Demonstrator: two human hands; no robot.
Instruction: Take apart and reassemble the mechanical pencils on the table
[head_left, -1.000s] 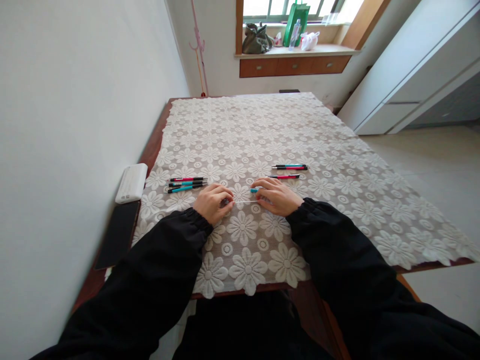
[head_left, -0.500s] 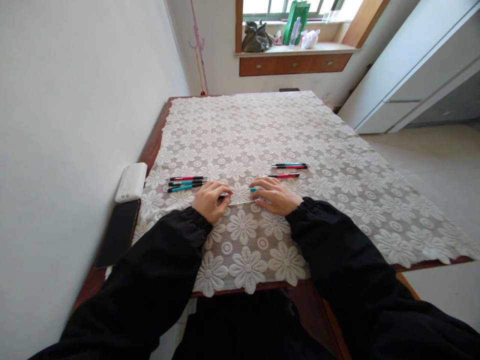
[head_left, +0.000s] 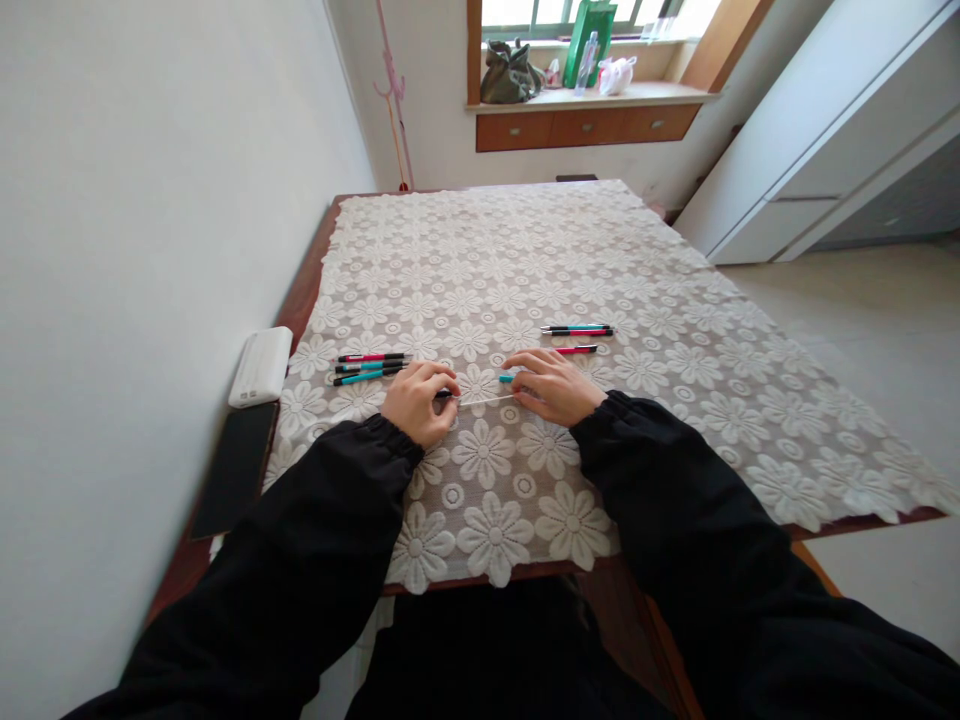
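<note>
My left hand [head_left: 421, 402] is closed, thumb and forefinger pinching a black pen part [head_left: 444, 394]. A thin white stick, like a pen refill [head_left: 484, 401], runs from there across to my right hand [head_left: 553, 388]. The fingertips of my right hand close at the stick's right end. Between those fingers a teal pen barrel [head_left: 506, 379] pokes out; whether it is gripped or lies on the cloth is hidden. Left of my left hand lie a pink and black pen [head_left: 371, 357] and two teal and black pens [head_left: 367, 377].
A lace cloth [head_left: 487, 270] covers the table. Beyond my right hand lie a pink pen [head_left: 577, 349] and a pair of pens [head_left: 577, 330], teal and pink. By the left wall are a white box-shaped device [head_left: 261, 367] and a flat black object [head_left: 235, 470].
My right hand has shifted slightly to the right along the white stick, and more of the stick shows. My left hand stays almost in place.
</note>
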